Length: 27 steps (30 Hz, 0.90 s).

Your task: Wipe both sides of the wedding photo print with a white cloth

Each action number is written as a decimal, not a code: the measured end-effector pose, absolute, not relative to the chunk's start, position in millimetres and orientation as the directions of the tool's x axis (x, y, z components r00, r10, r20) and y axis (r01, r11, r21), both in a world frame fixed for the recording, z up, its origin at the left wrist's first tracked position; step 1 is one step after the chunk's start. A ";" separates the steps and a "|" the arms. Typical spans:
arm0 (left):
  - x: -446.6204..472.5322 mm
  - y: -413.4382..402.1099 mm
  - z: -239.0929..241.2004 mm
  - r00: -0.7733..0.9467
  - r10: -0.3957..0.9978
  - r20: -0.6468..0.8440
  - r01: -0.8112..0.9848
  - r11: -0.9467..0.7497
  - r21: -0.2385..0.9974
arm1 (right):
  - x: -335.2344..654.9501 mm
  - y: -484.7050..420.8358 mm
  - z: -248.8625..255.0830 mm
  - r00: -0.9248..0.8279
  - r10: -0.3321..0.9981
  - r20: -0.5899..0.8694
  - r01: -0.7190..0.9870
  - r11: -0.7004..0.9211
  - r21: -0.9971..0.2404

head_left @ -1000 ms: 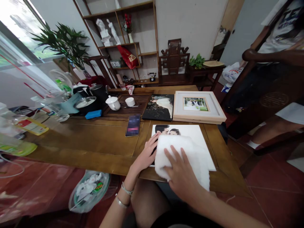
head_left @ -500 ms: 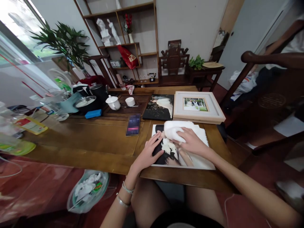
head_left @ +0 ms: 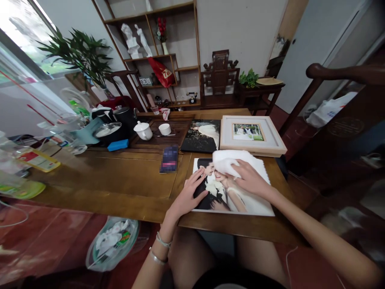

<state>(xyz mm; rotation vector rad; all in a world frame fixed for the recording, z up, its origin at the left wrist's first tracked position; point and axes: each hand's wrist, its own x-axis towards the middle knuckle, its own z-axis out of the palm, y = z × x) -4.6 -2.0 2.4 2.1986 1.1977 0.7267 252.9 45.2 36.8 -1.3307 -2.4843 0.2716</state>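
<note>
A large photo print (head_left: 215,188) of a couple lies flat near the table's front edge. My left hand (head_left: 192,190) rests on its left side, fingers stretched out and spread. In my right hand (head_left: 249,176) is a bunched white cloth (head_left: 225,160), pressed on the upper part of the photo. The cloth hides part of the picture's top. Behind the photo lie a dark picture panel (head_left: 201,136) and a light wooden picture frame (head_left: 269,134) with a smaller photo in it.
On the wooden table (head_left: 129,176) are a phone (head_left: 169,159), a white lidded cup (head_left: 143,130), a small white bowl (head_left: 164,129), a blue sponge (head_left: 118,145) and several bottles at the left. A waste bin (head_left: 112,243) stands below; a dark chair (head_left: 339,112) is at the right.
My right hand and the white cloth have slid slightly right across the photo, uncovering the faces in it. My left hand stays in place. A person at the far right is no longer visible.
</note>
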 end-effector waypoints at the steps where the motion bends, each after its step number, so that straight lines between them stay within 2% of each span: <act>1: -4.3 -1.6 3.2 0.464 0.862 0.204 0.571 -0.467 0.675 | 262.5 39.6 34.1 -0.496 0.845 0.200 0.797 0.535 -0.280; 5: -4.0 -0.5 4.5 0.461 0.864 0.202 0.553 -0.457 0.696 | 267.9 0.2 30.0 -0.514 0.819 0.255 0.795 0.567 -0.218; 11: -6.0 -0.5 4.2 0.468 0.861 0.201 0.554 -0.463 0.693 | 242.1 -57.1 41.8 -0.726 0.667 0.166 0.600 0.733 -0.322; 14: -5.7 -1.1 4.2 0.465 0.860 0.212 0.560 -0.471 0.681 | 244.6 -35.0 43.3 -0.687 0.704 0.182 0.639 0.704 -0.311; 18: -4.0 -2.4 5.2 0.453 0.868 0.201 0.571 -0.456 0.683 | 245.3 13.6 41.5 -0.534 0.816 0.221 0.783 0.576 -0.235; 20: -3.5 -2.9 5.4 0.443 0.876 0.189 0.570 -0.438 0.695 | 237.7 17.8 41.1 -0.521 0.830 0.200 0.808 0.555 -0.198; 23: -3.9 -2.9 4.7 0.427 0.884 0.190 0.557 -0.423 0.715 | 222.3 -10.1 39.8 -0.608 0.781 0.146 0.760 0.625 -0.180; 27: -4.6 -2.4 3.9 0.434 0.883 0.182 0.559 -0.422 0.714 | 217.6 -54.1 37.8 -0.744 0.661 0.093 0.629 0.741 -0.235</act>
